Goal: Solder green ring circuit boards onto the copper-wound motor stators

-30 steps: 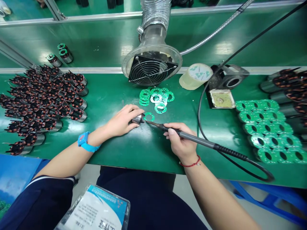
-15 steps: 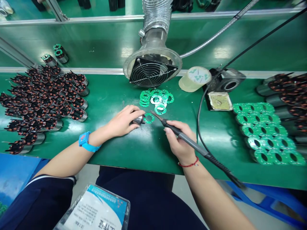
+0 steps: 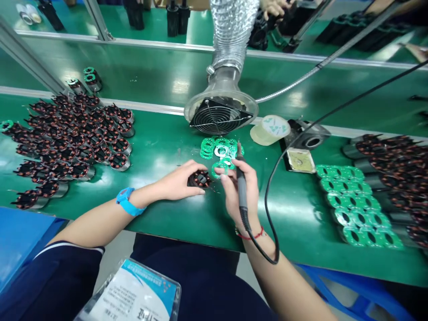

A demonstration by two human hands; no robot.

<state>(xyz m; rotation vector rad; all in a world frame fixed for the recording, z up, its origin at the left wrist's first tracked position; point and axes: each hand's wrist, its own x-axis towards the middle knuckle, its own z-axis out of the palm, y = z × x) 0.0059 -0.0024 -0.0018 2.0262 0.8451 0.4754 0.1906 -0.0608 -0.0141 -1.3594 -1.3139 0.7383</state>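
My left hand (image 3: 182,180) is closed round a motor stator (image 3: 201,178) with copper windings, whose wound end faces up. Thin wire ends stick out from it toward the right. In my right hand (image 3: 241,191) is a soldering iron (image 3: 241,185) with a grey and black handle, its tip pointing away from me. The thumb and a finger of that hand also pinch a green ring-shaped circuit board (image 3: 218,171), just right of the stator. Several loose ring boards (image 3: 207,148) lie in a pile beyond both hands.
Rows of stators (image 3: 80,129) stand at left. Stators topped with green boards (image 3: 352,203) stand at right, beside more stators (image 3: 391,178). A fume extractor fan (image 3: 217,117) hangs over the bench. Behind the right hand are a tape roll (image 3: 270,130) and a soldering sponge tray (image 3: 301,160).
My right hand has swung the iron's tip upward and away and now pinches a ring board. The stator in my left hand has turned its wound end up. The whole view has shifted.
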